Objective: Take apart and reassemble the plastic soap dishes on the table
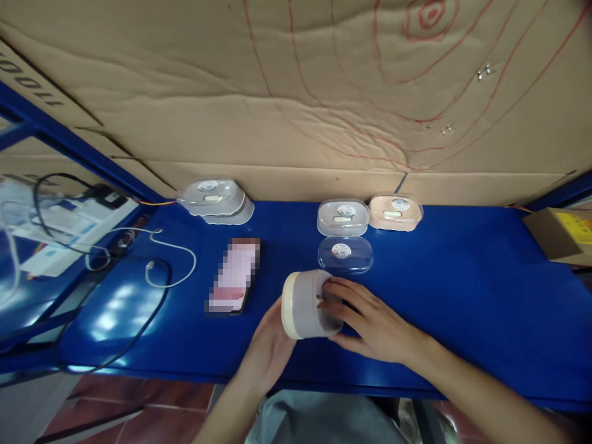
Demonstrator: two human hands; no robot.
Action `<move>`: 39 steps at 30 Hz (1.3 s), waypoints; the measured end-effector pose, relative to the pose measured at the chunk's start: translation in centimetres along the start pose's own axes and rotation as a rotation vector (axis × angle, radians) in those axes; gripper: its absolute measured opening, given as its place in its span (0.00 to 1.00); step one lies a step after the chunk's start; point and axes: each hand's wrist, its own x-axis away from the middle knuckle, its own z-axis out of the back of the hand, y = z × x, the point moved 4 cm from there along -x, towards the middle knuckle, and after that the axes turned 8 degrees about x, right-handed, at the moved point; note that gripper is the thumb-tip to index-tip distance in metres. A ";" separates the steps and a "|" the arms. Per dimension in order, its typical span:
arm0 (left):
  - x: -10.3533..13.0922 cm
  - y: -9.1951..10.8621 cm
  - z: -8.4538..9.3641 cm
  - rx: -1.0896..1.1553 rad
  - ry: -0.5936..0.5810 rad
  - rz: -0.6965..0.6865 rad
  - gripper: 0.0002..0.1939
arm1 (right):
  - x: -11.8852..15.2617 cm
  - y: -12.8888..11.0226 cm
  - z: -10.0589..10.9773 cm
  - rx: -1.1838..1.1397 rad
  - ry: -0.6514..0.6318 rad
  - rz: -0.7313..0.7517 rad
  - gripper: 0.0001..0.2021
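Note:
Above the front part of the blue table, a grey oval plastic box point(305, 305) with a cream end is held tilted on its side. My left hand point(272, 345) supports it at the cream end, its fingers mostly hidden behind the box. My right hand point(358, 317) is closed on the other end, fingertips curled over the grey part and slightly blurred. Just beyond the box lies a clear lid point(346, 256) with a round sticker. Behind that lid stands a grey box point(343, 219) under a clear lid, with a pink box point(396, 213) beside it.
Stacked grey boxes point(219, 200) sit at the back left. A phone point(235, 274) lies left of my hands. Cables point(171, 283) trail across the table's left side. A cardboard panel point(296, 135) rises behind, and a carton point(559, 237) stands at the right edge.

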 end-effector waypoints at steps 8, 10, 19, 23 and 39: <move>0.6 -0.1 0.2 0.046 0.112 0.132 0.24 | -0.5 -0.8 -0.2 0.144 -0.027 0.080 0.21; 0.3 0.2 0.1 0.026 0.154 0.112 0.27 | -0.4 -0.1 -0.2 0.115 -0.005 0.068 0.24; 0.6 1.9 1.3 0.131 0.428 0.156 0.22 | 0.7 7.6 0.1 0.265 -0.007 -0.370 0.28; 0.8 1.2 2.4 0.161 0.360 0.212 0.21 | 0.5 7.2 0.6 0.162 0.095 -0.402 0.24; -2.3 1.1 -1.6 0.049 -0.039 0.152 0.21 | 0.0 1.2 1.1 0.119 0.190 -0.104 0.28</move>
